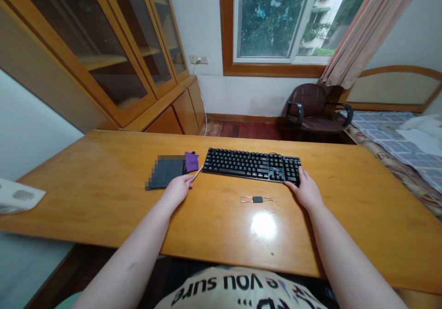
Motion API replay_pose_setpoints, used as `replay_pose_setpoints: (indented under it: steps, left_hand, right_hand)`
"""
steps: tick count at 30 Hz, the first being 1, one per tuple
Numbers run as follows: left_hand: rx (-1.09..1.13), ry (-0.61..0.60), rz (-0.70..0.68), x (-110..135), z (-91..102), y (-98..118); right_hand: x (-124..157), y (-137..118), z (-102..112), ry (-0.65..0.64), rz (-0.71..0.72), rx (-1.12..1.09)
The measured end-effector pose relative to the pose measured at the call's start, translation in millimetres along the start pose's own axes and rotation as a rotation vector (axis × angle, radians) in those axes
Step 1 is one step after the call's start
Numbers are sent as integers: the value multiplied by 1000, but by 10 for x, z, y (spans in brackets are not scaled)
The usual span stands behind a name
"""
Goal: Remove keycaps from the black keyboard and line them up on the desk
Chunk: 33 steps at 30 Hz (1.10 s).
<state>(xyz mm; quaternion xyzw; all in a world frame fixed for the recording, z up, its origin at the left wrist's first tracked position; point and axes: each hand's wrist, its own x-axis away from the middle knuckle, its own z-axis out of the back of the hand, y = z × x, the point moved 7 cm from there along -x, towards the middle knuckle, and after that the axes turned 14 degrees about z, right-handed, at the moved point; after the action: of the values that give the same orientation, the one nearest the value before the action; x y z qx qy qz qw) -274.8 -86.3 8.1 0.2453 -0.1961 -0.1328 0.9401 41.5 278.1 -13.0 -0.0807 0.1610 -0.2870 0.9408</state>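
Observation:
A black keyboard lies on the wooden table, its long side across my view. My right hand grips its right end, thumb at the near corner and fingers along the side. Between the closed fingertips of my left hand is a thin pale stick, its tip close to the keyboard's left end; whether they touch I cannot tell. Near that hand lie a flat dark grey item, partly pixelated, and a folded purple cloth. A wire keycap puller with a black middle rests in front of the keyboard.
The wooden table has its near edge against my body. A white object stands at the far left. Beyond the table are a glass-door cabinet, a brown armchair and a bed at the right.

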Motion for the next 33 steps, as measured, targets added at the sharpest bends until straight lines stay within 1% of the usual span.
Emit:
replay_pose_setpoints:
  steps: [3,5,8,12,14,16,18,20,22,24,27,31,33]
  left_hand:
    - [-3,11,12,-1,98,-135]
    - [25,60,4,-59,164,-127]
    - [75,126,8,-175,192,27]
    - [74,106,22,-252,74,296]
    - [76,87,15,-212,20,333]
    - [65,62,11,-118,-5,270]
    - [21,24,16,11,-4,143]
    - [-29,7,56,146,42,3]
    - [-49,45,49,263,139,-28]
    - [-92,130,13,330,249,63]
    - [-155,215,-56,294,335,337]
    - [-157,289,-158,56,347,732]
    - [-163,270,-176,-102,278,871]
  right_hand:
    - [1,-9,15,-12,-8,6]
    - [0,-17,25,-10,-4,6]
    - [1,-15,29,-4,-2,-2]
    - [4,0,18,-10,-14,-13]
    - [3,0,18,-8,-12,-20]
    - [2,-1,21,-1,-6,-26]
    - [3,1,20,2,-2,-28]
    - [4,5,12,-4,1,-28]
    - [7,10,8,-4,1,-24]
    - [9,13,7,-1,1,-21]
    - [9,9,7,-3,1,-20]
    - [2,-2,22,2,2,-24]
    - [0,-8,34,8,2,-28]
